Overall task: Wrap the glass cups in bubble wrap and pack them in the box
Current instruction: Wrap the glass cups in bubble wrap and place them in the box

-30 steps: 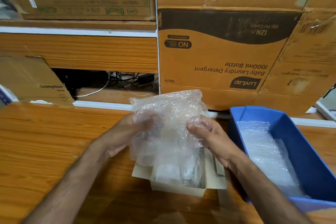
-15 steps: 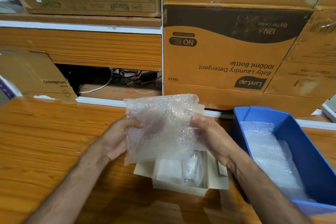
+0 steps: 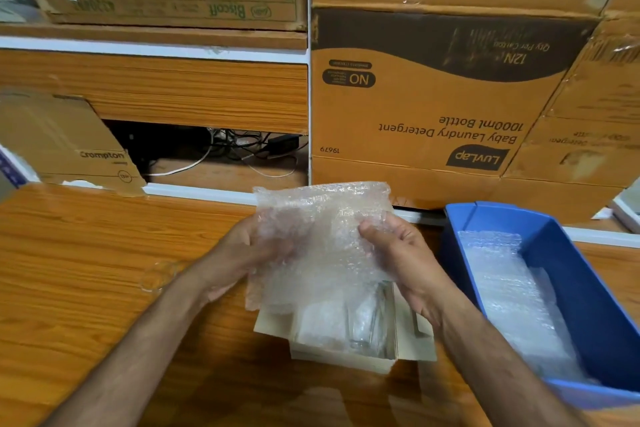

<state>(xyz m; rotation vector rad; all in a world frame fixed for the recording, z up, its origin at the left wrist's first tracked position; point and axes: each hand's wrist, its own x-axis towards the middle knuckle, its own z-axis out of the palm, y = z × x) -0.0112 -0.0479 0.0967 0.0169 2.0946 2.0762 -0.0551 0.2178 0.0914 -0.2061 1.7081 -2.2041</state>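
Note:
I hold a clear bubble wrap bundle (image 3: pixel 318 239) upright above the table, my left hand (image 3: pixel 239 260) gripping its left side and my right hand (image 3: pixel 398 253) its right side. Whether a glass cup is inside it I cannot tell; the wrap hides its contents. Directly below sits a small open pale cardboard box (image 3: pixel 343 354) with its flaps spread. Inside it a glass cup (image 3: pixel 367 322) shows at the right, beside a wrapped piece on the left.
A blue plastic bin (image 3: pixel 588 305) with bubble wrap sheets (image 3: pixel 512 295) stands at the right on the wooden table (image 3: pixel 86 270). Large cardboard cartons (image 3: pixel 433 97) are stacked behind, close to the table's back edge. A flattened carton (image 3: pixel 59 142) leans at the left.
The bundle has been turned and flattened a little between my hands, staying above the small box. My left hand shifted from under the wrap to its left edge.

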